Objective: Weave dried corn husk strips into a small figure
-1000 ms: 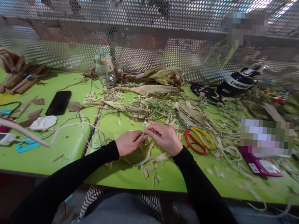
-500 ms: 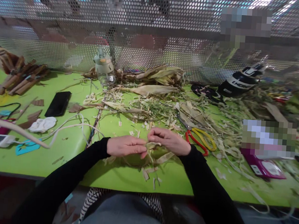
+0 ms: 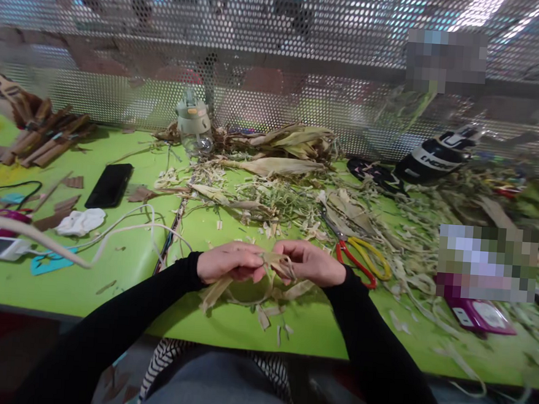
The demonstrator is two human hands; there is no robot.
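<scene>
Before me the green table (image 3: 309, 331) carries husk scraps (image 3: 292, 200), thickest from eleven to two o'clock beyond the hands. Red-and-yellow scissors (image 3: 341, 236) lie at two o'clock from the right hand (image 3: 314, 265), untouched. That hand and the left hand (image 3: 228, 262) pinch, fingertips nearly closed, a pale husk strip (image 3: 278, 264): nine o'clock from the right, three from the left (equally near, I'd say), its bunched length roughly nine-to-three.

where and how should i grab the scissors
Probably best by the red handle and yellow handle, coming from the near right: both spread open and angle that way, while the blades point away toward the far left.
</scene>
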